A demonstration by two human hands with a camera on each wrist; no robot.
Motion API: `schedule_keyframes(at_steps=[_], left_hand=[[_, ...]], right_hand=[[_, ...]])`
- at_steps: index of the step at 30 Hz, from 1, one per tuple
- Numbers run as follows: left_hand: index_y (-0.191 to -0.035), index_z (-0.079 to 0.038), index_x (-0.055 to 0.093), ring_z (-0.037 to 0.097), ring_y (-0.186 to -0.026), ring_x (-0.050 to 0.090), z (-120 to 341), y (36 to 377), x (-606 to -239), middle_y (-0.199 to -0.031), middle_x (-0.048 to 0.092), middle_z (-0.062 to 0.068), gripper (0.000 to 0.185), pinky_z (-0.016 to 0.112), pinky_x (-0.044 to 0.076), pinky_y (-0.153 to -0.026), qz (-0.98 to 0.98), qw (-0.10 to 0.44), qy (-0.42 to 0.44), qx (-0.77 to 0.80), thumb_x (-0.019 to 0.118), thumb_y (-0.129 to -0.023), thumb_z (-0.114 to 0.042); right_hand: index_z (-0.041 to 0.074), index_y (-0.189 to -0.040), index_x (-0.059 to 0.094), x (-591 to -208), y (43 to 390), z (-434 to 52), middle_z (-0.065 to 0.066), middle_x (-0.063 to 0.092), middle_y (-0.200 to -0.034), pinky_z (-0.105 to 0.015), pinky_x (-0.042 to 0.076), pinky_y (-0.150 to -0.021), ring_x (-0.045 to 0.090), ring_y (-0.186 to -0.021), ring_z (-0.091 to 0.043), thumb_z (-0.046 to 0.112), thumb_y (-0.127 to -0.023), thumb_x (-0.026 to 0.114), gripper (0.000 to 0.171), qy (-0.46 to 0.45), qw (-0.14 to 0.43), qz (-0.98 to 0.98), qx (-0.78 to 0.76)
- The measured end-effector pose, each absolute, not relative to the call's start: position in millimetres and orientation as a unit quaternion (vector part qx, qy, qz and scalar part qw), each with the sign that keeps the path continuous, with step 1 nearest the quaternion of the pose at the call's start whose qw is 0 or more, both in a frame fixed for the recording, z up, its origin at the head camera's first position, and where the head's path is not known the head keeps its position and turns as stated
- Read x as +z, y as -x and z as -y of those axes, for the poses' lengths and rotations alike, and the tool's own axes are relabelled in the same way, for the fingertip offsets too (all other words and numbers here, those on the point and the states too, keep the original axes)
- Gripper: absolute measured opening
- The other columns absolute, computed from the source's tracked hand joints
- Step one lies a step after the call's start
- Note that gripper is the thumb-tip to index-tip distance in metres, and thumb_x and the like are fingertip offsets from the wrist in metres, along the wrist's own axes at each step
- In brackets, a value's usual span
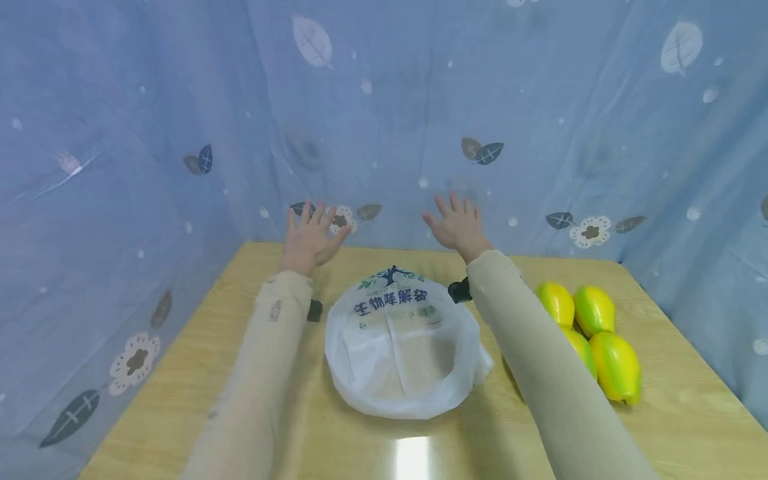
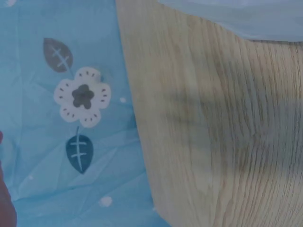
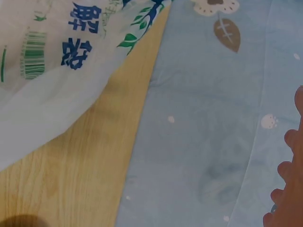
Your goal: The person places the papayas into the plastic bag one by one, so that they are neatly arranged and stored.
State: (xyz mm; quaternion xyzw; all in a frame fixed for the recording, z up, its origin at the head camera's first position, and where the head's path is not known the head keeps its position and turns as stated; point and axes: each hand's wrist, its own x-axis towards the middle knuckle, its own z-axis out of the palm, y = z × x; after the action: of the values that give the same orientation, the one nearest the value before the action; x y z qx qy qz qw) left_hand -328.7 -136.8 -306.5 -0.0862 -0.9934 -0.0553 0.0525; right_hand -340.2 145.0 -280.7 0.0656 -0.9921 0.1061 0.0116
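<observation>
Both hands reach out past the far side of a white plastic bag, fingers straight and spread, holding nothing. In the head view the left hand (image 1: 308, 241) is raised over the table's far left part. Across from it, the right hand (image 1: 459, 225) is lifted in front of the blue curtain. Between the forearms, the bag (image 1: 396, 340) stands on the table with its rim folded outward into a round mouth; printed characters and a tree show on its inner far wall. At the right wrist view's edge, fingers (image 3: 289, 182) of the right hand show.
Several yellow-green mangoes or papayas (image 1: 616, 367) lie grouped on the right of the wooden table (image 1: 678, 427), partly hidden by the right sleeve (image 1: 540, 360). A blue patterned curtain (image 1: 384, 120) encloses the table's back and sides.
</observation>
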Motion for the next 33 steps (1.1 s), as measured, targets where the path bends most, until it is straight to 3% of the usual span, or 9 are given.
schedule_keyframes(at_steps=[9,14,17,20,24,33], left_hand=[[-0.154,-0.013,0.015,0.034,-0.142,-0.005,142,331,-295,-0.158,0.007,0.013,0.075,0.057,-0.01,-0.108,0.992,0.062,0.09,-0.062,0.017,-0.096,-0.061],[-0.154,-0.014,0.017,0.039,-0.141,0.008,145,332,-292,-0.158,0.009,0.014,0.075,0.06,-0.003,-0.108,0.986,0.064,0.11,-0.11,0.025,-0.096,-0.061],[-0.153,-0.013,0.021,0.041,-0.138,0.019,150,330,-294,-0.155,0.017,0.018,0.07,0.061,0.011,-0.108,0.977,0.07,0.135,-0.149,0.036,-0.097,-0.053],[-0.151,-0.012,0.027,0.041,-0.135,0.026,157,326,-297,-0.151,0.026,0.022,0.064,0.06,0.021,-0.106,0.965,0.082,0.163,-0.19,0.047,-0.097,-0.04],[-0.149,-0.012,0.031,0.04,-0.13,0.035,163,316,-303,-0.148,0.032,0.021,0.059,0.058,0.03,-0.102,0.941,0.087,0.19,-0.266,0.051,-0.097,-0.03],[-0.141,-0.012,0.047,0.035,-0.122,0.046,155,282,-330,-0.148,0.036,0.013,0.046,0.056,0.04,-0.095,0.884,0.025,0.241,-0.4,0.051,-0.098,-0.028]], right_hand=[[0.013,-0.154,0.011,-270,343,-149,-0.018,0.004,-0.157,-0.056,0.005,-0.11,0.002,-0.14,-0.042,0.05,-0.101,0.02,0.066,-0.076,0.038,0.989,0.123],[0.004,-0.152,0.018,-267,340,-160,-0.021,0.016,-0.155,-0.051,0.01,-0.112,0.013,-0.14,-0.039,0.042,-0.103,0.028,0.063,-0.12,0.095,0.957,0.248],[0.002,-0.151,0.019,-265,333,-170,-0.02,0.018,-0.154,-0.049,0.013,-0.112,0.015,-0.14,-0.036,0.039,-0.103,0.03,0.061,-0.146,0.1,0.919,0.352],[0.006,-0.152,0.019,-264,322,-180,-0.019,0.021,-0.153,-0.051,0.02,-0.11,0.022,-0.138,-0.037,0.04,-0.103,0.03,0.061,-0.15,0.085,0.88,0.442],[0.011,-0.152,0.02,-267,307,-193,-0.018,0.029,-0.15,-0.05,0.033,-0.104,0.035,-0.131,-0.036,0.045,-0.102,0.03,0.062,-0.133,0.049,0.83,0.54],[0.013,-0.151,0.019,-284,264,-234,-0.007,0.039,-0.139,-0.027,0.047,-0.09,0.049,-0.112,-0.017,0.043,-0.102,0.029,0.058,-0.163,-0.041,0.665,0.728]])
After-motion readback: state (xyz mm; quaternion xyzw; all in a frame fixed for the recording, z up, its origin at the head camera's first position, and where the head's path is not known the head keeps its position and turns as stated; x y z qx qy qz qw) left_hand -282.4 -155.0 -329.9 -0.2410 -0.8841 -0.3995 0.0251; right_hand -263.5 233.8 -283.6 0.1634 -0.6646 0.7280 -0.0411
